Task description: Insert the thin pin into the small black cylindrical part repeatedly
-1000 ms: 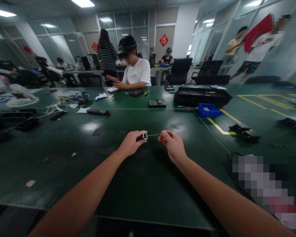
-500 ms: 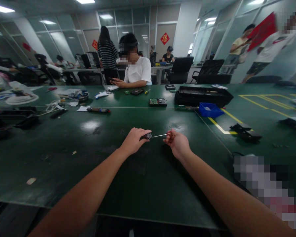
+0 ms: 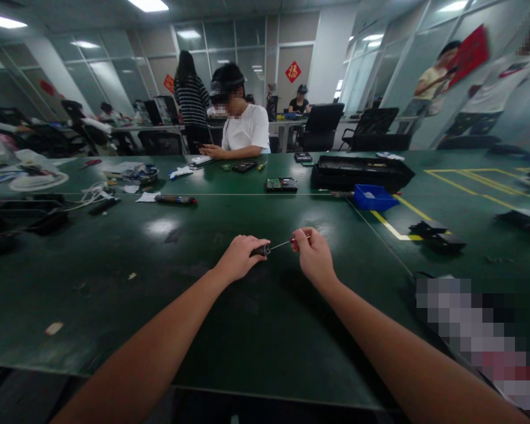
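Observation:
Over the middle of the green table (image 3: 247, 330), my left hand (image 3: 238, 257) is closed around a small dark cylindrical part (image 3: 261, 250), its round grey end facing right. My right hand (image 3: 312, 253) pinches the red handle of a thin screwdriver (image 3: 280, 244). The screwdriver's metal shaft slants down to the left, and its tip meets the round end of the dark part. Whether the tip sits inside it is too small to tell. Much of the part is hidden by my left fingers.
Beyond my hands lie a hard drive (image 3: 281, 184), a blue bin (image 3: 374, 197) and a long black tray (image 3: 364, 172). Left of them is a dark tool-like object (image 3: 175, 199). Black parts (image 3: 437, 234) lie to the right. A person in white (image 3: 246, 126) sits opposite, holding a phone.
My right hand has turned and risen slightly, so the screwdriver now tilts more steeply. My left hand and the dark part have dipped a little.

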Tool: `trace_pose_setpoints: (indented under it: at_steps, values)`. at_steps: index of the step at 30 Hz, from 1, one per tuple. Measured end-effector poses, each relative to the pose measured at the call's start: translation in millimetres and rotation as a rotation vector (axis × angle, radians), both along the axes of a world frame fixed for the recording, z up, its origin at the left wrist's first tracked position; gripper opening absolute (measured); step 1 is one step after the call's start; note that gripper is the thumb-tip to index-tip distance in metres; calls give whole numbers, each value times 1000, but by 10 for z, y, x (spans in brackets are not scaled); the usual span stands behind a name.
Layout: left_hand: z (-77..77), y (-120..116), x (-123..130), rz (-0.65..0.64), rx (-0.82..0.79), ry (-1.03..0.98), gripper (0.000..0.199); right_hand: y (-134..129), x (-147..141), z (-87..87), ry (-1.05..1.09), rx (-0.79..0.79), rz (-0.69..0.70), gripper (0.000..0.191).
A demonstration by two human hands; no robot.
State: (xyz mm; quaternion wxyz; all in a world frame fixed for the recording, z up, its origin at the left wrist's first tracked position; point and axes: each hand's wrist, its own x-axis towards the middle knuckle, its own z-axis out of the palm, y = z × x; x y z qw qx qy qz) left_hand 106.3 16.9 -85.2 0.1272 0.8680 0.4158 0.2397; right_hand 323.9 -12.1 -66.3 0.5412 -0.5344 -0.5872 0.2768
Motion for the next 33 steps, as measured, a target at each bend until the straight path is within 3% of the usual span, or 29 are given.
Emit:
trace_pose_setpoints:
  at_steps: [7, 12, 17, 21, 24, 28, 33]
  values:
    - [-31, -11, 17, -6, -44, -12, 45, -34, 8, 61, -211, 18, 33, 26]
    - [-2, -26, 23, 14, -90, -102, 41, -56, 23, 101, -317, 71, -30, 24]
    - [28, -28, 7, 192, -169, -509, 41, -82, 30, 129, -297, 58, -55, 24]
    - [102, -17, -19, 211, -322, -891, 41, -85, 37, 120, -273, 55, -48, 24]
    - [202, -40, -46, 221, -432, -1051, 30, -77, 46, 98, -246, 55, -37, 26]
    - [358, -127, -68, 259, -461, -904, 30, -72, 53, 86, -240, 56, -32, 27]
    - [452, -220, 17, 254, -249, -342, 21, -90, 48, 111, -258, 69, -24, 26]
